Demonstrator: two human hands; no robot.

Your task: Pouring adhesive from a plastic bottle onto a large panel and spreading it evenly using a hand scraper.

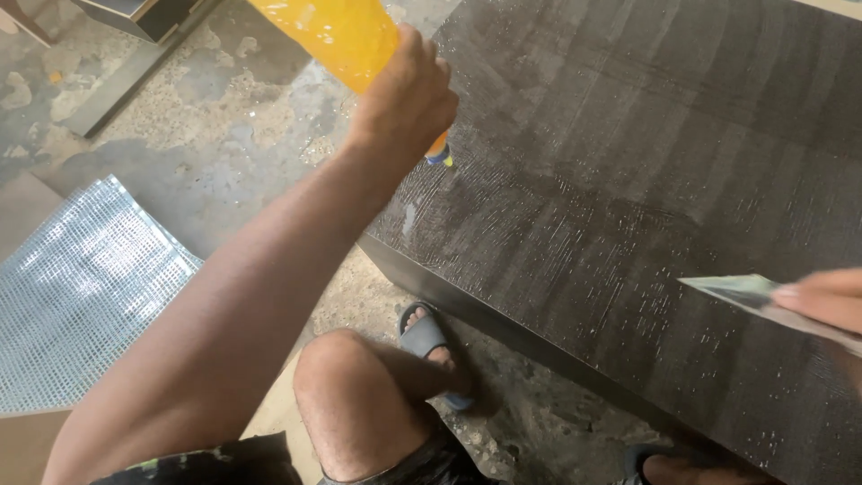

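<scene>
Orange bottle [332, 36], soft plastic and translucent, is tipped nozzle-down over the near-left corner of the dark wood-grain panel [646, 180]. The left hand [409, 94] is clenched round its lower end, knuckles toward the camera, so the small blue-and-yellow nozzle [440, 157] pokes out beneath the fist and sits just above the panel's surface close to its left edge. Held this way, upside down and squeezed near the tip, the bottle looks set to let its contents run out onto the board rather than be carried.

Wet, glinting streaks [575, 260] lie across the panel's near half, spreading from the left corner toward the right edge.

At the right edge of the view the right hand [831, 301] grasps a thin, flat, pale greenish blade or scraper [745, 295], its pointed end aimed left and held low over the wet surface, at a shallow angle that would suit spreading or scraping. Only the fingers show, so the rest of the grip is hidden.

Below the panel's near edge the person's bare knee [346, 395] and a foot in a grey sandal [431, 346] rest on the rough concrete floor [233, 126]. A sheet of silvery gridded material [81, 296] lies on the floor, well apart to the left.
</scene>
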